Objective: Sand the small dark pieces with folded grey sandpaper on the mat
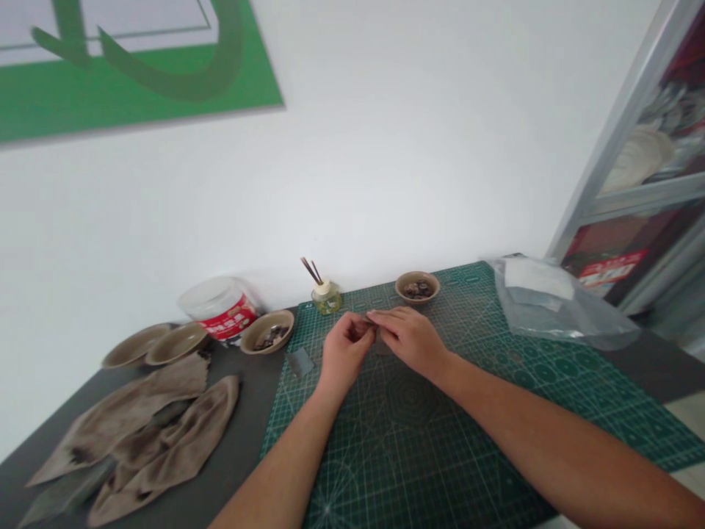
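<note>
Both hands meet over the far part of a green cutting mat (418, 441). My left hand (344, 354) is curled, its fingertips pinched round a small dark thing I cannot make out. My right hand (408, 338) lies beside it, fingers pressed together on the same small thing. A small grey square piece (300, 361) rests on the mat's left edge, just left of my left hand. Beyond the hands stand a small reed diffuser bottle (326, 296) and a tan bowl (417, 287) with dark bits.
Left of the mat on the dark table lie stained tan cloths (148, 426), two shallow tan dishes (157, 345), another bowl (268, 332) with dark pieces and a white tub with a red label (220, 310). A clear plastic bag (551, 305) lies at the right. A shelf stands far right.
</note>
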`<action>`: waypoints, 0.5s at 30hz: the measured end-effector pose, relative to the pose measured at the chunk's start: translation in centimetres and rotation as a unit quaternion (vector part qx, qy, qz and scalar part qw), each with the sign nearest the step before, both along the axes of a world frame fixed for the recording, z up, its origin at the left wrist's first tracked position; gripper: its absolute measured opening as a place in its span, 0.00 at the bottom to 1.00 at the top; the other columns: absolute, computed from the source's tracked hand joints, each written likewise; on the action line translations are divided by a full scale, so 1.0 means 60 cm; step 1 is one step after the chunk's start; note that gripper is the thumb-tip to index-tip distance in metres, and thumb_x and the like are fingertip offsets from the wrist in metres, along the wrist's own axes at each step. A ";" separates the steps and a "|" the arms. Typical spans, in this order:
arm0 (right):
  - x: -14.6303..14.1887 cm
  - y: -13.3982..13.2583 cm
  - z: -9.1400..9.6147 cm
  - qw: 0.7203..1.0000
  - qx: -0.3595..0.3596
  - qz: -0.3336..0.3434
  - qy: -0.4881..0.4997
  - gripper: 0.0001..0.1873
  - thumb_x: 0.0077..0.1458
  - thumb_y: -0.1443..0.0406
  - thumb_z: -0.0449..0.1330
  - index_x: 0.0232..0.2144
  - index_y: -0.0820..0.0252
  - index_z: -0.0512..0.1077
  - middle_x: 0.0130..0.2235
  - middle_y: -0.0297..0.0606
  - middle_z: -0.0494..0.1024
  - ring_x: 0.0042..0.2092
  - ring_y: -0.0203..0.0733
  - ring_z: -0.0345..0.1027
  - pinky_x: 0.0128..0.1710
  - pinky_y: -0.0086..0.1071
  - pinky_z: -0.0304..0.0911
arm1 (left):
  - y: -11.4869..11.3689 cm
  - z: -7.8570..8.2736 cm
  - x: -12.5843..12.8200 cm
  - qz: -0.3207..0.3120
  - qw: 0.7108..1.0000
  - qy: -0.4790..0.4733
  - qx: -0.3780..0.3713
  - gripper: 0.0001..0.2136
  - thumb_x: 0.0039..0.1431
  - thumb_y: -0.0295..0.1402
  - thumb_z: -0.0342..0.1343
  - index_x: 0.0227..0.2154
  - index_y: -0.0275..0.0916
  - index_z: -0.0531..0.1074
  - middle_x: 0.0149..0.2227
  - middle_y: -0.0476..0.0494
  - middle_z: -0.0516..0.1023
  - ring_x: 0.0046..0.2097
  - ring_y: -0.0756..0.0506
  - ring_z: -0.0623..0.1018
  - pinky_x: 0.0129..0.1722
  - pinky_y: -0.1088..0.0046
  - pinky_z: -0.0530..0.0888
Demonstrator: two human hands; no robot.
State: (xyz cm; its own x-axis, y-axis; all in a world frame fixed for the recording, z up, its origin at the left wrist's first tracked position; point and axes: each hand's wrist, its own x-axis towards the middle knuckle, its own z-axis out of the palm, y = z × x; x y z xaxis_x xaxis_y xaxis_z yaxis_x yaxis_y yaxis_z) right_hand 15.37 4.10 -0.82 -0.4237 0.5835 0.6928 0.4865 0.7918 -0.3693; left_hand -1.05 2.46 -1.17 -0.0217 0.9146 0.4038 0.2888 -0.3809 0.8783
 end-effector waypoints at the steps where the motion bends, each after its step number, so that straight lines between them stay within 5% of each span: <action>1: 0.001 0.000 0.000 1.000 0.007 0.005 -0.015 0.20 0.59 0.71 0.53 0.53 0.56 0.70 0.52 0.40 0.75 0.49 0.43 0.70 0.52 0.40 0.63 | -0.001 0.000 0.001 0.006 1.000 0.003 0.001 0.05 0.51 0.31 0.60 0.26 0.39 0.68 0.24 0.53 0.69 0.27 0.51 0.68 0.27 0.77 0.63; 15: -0.003 -0.009 0.000 0.998 0.026 -0.024 -0.044 0.24 0.61 0.70 0.51 0.59 0.59 0.64 0.55 0.44 0.72 0.50 0.45 0.69 0.52 0.41 0.63 | -0.007 0.001 0.003 0.018 0.999 -0.035 -0.007 0.08 0.52 0.35 0.61 0.27 0.38 0.69 0.23 0.52 0.70 0.26 0.52 0.69 0.27 0.78 0.65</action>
